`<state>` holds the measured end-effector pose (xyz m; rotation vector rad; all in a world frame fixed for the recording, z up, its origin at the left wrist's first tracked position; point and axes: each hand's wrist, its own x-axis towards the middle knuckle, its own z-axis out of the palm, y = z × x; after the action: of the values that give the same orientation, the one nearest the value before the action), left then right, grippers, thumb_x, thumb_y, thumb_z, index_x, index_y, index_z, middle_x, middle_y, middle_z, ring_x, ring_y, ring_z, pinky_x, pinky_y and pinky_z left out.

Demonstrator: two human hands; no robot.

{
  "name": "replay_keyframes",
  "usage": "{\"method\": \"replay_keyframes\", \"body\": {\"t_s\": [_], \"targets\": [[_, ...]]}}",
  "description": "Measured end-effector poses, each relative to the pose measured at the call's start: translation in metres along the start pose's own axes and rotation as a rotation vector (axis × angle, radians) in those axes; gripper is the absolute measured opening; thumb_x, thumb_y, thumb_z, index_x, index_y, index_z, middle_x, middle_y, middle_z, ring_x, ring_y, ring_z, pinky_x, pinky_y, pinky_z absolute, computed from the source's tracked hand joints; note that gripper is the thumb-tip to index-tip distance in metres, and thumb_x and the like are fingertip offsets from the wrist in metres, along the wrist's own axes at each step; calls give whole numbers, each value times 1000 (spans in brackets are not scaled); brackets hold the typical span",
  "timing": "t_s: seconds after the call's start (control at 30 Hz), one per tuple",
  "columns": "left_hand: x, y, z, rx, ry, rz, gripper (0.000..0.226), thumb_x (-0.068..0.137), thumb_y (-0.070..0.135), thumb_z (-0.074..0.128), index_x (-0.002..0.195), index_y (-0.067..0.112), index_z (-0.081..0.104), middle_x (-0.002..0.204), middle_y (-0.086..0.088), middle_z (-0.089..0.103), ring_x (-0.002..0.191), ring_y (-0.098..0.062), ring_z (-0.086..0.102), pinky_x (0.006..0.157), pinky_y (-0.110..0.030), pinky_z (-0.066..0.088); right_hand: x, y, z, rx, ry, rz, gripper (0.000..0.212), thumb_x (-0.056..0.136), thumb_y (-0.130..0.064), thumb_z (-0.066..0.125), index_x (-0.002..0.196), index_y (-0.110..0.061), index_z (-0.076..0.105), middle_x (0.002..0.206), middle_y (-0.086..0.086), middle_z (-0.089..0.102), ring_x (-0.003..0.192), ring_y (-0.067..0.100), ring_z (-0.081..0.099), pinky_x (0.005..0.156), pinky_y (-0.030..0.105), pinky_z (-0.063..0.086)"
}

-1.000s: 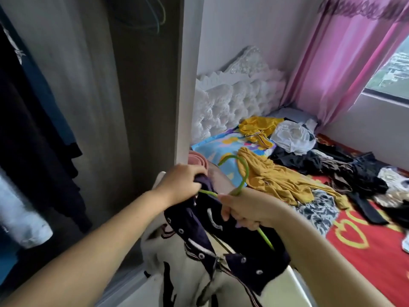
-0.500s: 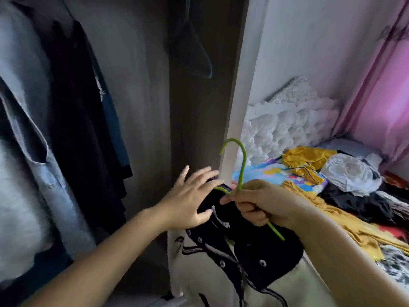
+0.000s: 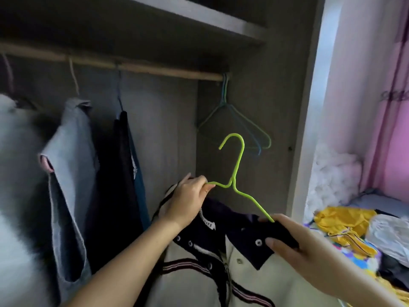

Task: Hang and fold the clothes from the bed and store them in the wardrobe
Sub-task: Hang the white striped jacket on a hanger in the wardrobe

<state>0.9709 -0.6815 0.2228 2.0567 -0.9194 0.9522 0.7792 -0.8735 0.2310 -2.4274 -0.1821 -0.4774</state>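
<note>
A cream and dark navy jacket [image 3: 221, 269] with snap buttons hangs on a lime green hanger [image 3: 235, 173], held up inside the open wardrobe. My left hand [image 3: 188, 201] grips the hanger's left arm together with the jacket's shoulder. My right hand [image 3: 294, 235] holds the right end of the hanger and the dark collar fabric. The hook points up, below the wooden rail [image 3: 132, 66]. A pile of clothes [image 3: 345, 227], yellow ones among them, lies on the bed at the right.
On the rail hang a grey garment [image 3: 68, 173], a dark garment [image 3: 124, 173] and a white fluffy one [image 3: 15, 196]. Empty green and blue hangers [image 3: 234, 125] hang at the rail's right end. A shelf [image 3: 199, 21] sits above. Pink curtain [image 3: 394, 107] at far right.
My view has turned up and left into the wardrobe. Both hands raised the hanger with the jacket; my left hand closed on the hanger's left arm and my right hand slid to its right end.
</note>
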Motion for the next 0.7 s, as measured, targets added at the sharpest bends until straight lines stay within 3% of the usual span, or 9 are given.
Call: {"method": "replay_keyframes", "body": {"t_s": [0.1,0.17,0.23,0.33,0.43,0.5,0.6,0.7], "targets": [[36,-29,-6,-60,91,-144,22,99,17,51,90,1,62,102,-11,62,100,-27,54,104,-48,36,54,-37,7,293,127,-64,24,92,-8,62,95,-31,69,86,-9,73,79,2,65,73,12,46],[59,-42,-12,-169,190,-328,28,102,21,44,116,4,61,140,-9,46,129,-23,41,110,-35,26,99,-63,11,351,151,-101,21,92,-7,61,92,-26,70,80,-8,72,75,1,64,69,10,45],[76,-51,-19,-355,217,-472,39,104,25,36,140,11,46,158,-6,23,144,-20,22,113,-27,16,146,-85,15,388,176,-119,16,93,-8,61,91,-22,70,75,-8,70,70,1,62,63,9,44],[89,-70,-29,-528,233,-544,43,106,19,29,149,13,32,161,-5,15,148,-16,11,116,-24,9,213,-121,18,417,203,-155,12,93,-8,60,90,-16,69,76,-5,68,66,0,62,59,7,44],[92,-93,-43,-665,239,-525,45,106,20,32,150,15,28,161,-3,15,148,-13,12,115,-19,9,276,-157,21,465,217,-157,9,94,-11,60,91,-15,68,81,1,66,73,10,60,61,16,45],[90,-105,-52,-732,219,-514,47,105,24,35,151,19,29,159,-2,22,145,-15,22,120,-30,15,312,-177,29,465,203,-157,6,93,-11,60,93,-14,66,86,5,65,80,14,59,67,24,43],[87,-122,-63,-698,247,-546,46,104,23,37,150,16,31,154,-6,32,141,-20,31,119,-41,23,345,-191,61,420,172,-143,13,92,-6,61,101,1,67,91,11,63,86,20,57,74,28,40],[72,-141,-66,-525,216,-587,45,104,15,34,148,4,28,154,-13,30,142,-22,29,114,-24,20,345,-184,103,325,132,-154,18,92,-9,59,103,3,66,98,18,69,94,29,64,80,36,47]]}}
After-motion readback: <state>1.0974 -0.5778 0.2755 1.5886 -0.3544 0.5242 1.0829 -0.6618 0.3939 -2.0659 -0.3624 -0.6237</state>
